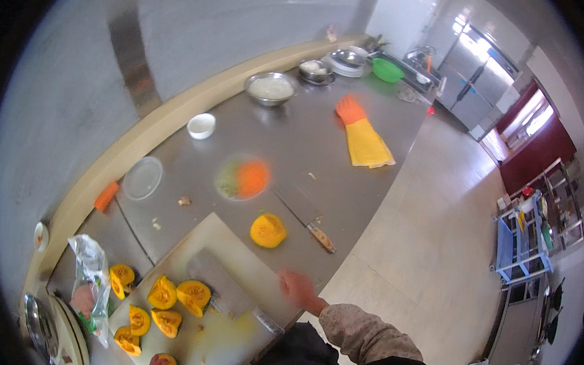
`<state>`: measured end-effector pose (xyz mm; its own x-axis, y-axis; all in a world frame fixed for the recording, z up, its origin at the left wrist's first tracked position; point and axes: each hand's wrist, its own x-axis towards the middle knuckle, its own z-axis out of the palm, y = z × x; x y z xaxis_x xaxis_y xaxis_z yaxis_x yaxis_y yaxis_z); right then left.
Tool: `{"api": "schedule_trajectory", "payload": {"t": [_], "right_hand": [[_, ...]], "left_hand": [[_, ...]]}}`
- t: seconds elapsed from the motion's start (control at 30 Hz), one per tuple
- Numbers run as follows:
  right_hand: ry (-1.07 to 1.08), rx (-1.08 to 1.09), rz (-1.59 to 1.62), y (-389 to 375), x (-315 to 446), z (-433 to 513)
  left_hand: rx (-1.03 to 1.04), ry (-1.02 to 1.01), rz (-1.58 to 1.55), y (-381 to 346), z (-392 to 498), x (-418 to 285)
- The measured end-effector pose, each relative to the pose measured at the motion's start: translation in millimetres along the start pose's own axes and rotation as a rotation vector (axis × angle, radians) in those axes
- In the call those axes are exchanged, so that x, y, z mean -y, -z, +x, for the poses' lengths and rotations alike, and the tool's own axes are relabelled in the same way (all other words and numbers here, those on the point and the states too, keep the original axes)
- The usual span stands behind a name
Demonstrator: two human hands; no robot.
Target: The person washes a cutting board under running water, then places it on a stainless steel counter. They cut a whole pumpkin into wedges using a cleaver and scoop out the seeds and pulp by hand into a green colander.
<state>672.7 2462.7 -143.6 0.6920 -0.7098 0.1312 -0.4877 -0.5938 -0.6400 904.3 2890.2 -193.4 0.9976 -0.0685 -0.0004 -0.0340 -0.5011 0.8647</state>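
Observation:
At the bottom edge, my left hand point(164, 364) is partly cut off, its fingers on a pumpkin piece point(173, 362) over the cutting board point(214, 230). My right hand point(296, 288), blurred and loosely curled, is by the board's right edge; nothing shows in it. A broad cleaver point(221, 281) lies flat on the board, its handle point(267, 323) towards me. Left of the blade are several pumpkin wedges point(163, 293), flesh and seeds showing. Beyond my right hand, a larger pumpkin chunk point(268, 230) sits on the steel counter point(301, 203), beside a wooden-handled knife point(321, 238).
Shredded orange and green vegetables point(244, 178) lie mid-counter. An orange-and-yellow rubber glove point(365, 137) rests farther right. Along the wall are a carrot piece point(106, 197), a clear lid point(143, 178), a white bowl point(201, 126) and a steel bowl point(271, 88). A plastic bag point(89, 265) lies left of the board.

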Motion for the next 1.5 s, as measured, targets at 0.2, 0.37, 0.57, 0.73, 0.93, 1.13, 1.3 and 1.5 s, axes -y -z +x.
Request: {"api": "schedule_trajectory", "payload": {"t": [0.2, 0.37, 0.57, 0.73, 0.93, 1.13, 1.3, 1.5], "right_hand": [[-0.185, -0.031, 0.003, 14, -9, -41], [-0.366, -0.027, -0.063, 44, -3, -103], [-0.621, -0.033, -0.128, 49, 13, -198], [-0.786, -0.106, -0.108, 46, 32, -287], [-0.984, -0.123, -0.074, 57, 52, -368], [-0.955, -0.183, -0.116, 81, 24, -415], [-1.002, -0.180, -0.122, 122, -32, -460], [-1.038, -0.252, -0.143, 180, -115, -507]], "left_hand": [[-0.030, -0.673, 0.660, -12, 13, -24], [-0.010, -0.611, 0.470, -21, 5, -94], [0.255, -0.645, 0.210, -62, -1, -165], [0.561, -0.749, 0.054, -110, -25, -187], [0.841, -0.816, -0.017, -136, -85, -214], [1.104, -0.866, -0.004, -171, -163, -235], [1.254, -0.855, 0.070, -213, -236, -248], [1.352, -0.819, 0.201, -266, -329, -269]]}}
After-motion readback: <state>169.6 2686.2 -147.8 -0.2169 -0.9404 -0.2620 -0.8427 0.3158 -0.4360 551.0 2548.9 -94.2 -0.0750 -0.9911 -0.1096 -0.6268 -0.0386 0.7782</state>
